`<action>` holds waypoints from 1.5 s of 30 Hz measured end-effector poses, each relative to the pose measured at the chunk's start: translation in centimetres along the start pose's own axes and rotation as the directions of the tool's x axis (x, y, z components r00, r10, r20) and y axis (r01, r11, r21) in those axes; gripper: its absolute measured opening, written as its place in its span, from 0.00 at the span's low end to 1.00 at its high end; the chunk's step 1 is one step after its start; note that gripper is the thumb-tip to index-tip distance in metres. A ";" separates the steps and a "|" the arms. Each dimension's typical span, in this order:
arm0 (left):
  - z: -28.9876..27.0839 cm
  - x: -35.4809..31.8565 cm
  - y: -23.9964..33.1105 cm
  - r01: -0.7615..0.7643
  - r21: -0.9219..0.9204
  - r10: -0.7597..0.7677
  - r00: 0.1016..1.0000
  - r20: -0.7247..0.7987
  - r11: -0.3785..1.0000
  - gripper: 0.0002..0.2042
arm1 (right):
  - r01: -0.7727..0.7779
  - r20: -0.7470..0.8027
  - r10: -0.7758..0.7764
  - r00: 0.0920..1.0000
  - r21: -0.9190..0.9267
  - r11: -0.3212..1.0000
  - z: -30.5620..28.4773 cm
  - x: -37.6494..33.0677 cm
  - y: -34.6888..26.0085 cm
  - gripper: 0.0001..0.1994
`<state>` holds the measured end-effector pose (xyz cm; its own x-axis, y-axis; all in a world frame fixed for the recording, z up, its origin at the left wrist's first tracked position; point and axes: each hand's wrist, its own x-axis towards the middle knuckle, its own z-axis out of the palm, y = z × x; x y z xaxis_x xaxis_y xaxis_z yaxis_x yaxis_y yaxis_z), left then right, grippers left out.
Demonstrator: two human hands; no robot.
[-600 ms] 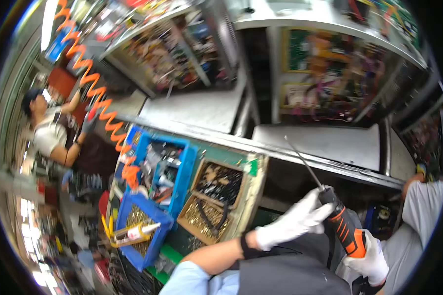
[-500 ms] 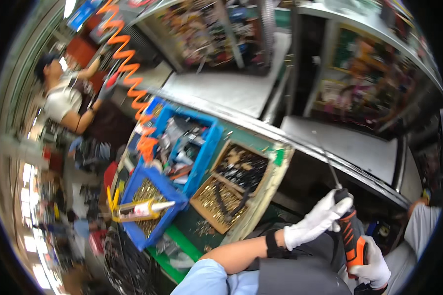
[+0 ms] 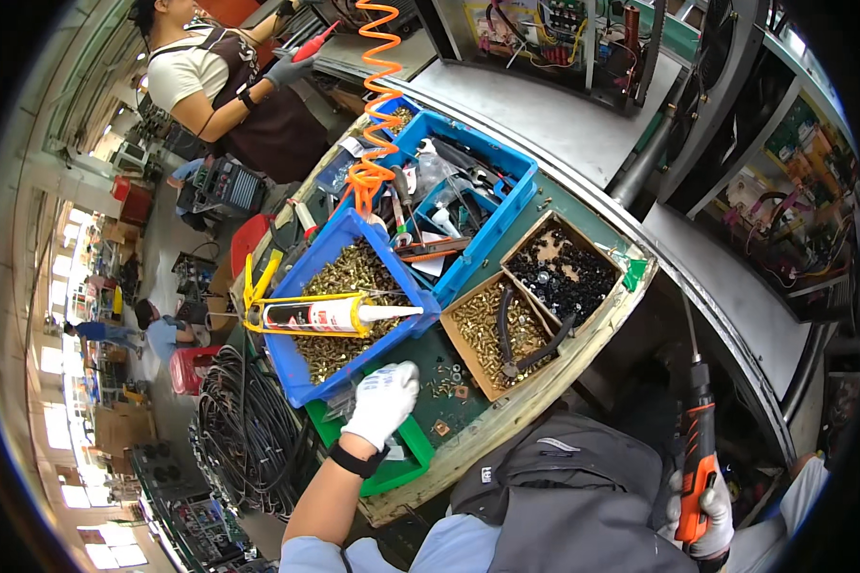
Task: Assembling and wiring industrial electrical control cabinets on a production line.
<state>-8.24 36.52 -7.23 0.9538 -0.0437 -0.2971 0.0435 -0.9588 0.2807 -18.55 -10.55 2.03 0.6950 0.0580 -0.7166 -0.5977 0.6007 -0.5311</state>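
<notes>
My right hand (image 3: 715, 516), in a white glove, grips the orange and black power screwdriver (image 3: 698, 468) by its handle. A long thin bit points up from it, away from me. My white-gloved left hand (image 3: 384, 399) hovers at the green tray (image 3: 413, 464), beside the near corner of a blue bin (image 3: 296, 386) full of brass-coloured screws. Its fingers are curled under, so whatever they might hold is hidden. Across that bin lies a caulking gun with a white-nozzled cartridge (image 3: 320, 315). To the right, a cardboard box (image 3: 492, 390) holds brass fasteners and a black curved strap.
Another box (image 3: 597, 298) of black fasteners adjoins it. Behind stands a blue tool crate (image 3: 518, 205), with an orange coiled hose (image 3: 380, 91) hanging over it. Metal cabinets with wiring (image 3: 564, 33) line the far side. A co-worker (image 3: 225, 91) holds a red tool at upper left. Black cables (image 3: 248, 430) are coiled at lower left.
My left hand has left the screwdriver's front end and moved left to the green tray. The screwdriver stays in my right hand, now more upright. The view has shifted toward the left.
</notes>
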 end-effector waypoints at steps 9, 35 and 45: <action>5.8 2.5 -2.8 -0.180 0.294 0.229 0.964 -0.139 0.939 0.06 | 0.180 -0.141 -0.265 0.954 -0.439 0.881 2.8 -0.3 -0.4 0.46; -0.9 15.3 39.8 0.427 -0.889 0.764 0.516 0.387 0.162 0.12 | 0.380 0.012 -0.539 0.842 -0.723 0.578 -5.2 -7.4 2.2 0.47; -0.4 15.1 42.5 0.411 -0.888 0.832 0.405 0.379 0.205 0.11 | 0.427 0.054 -0.657 0.752 -0.799 0.424 -7.3 -7.2 4.0 0.50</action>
<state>8.15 -4.76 0.54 0.3101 -0.9216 -0.2333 0.6646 0.0347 0.7464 -28.88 -14.41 1.75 0.9368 -0.3078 -0.1662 -0.2759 -0.3580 -0.8920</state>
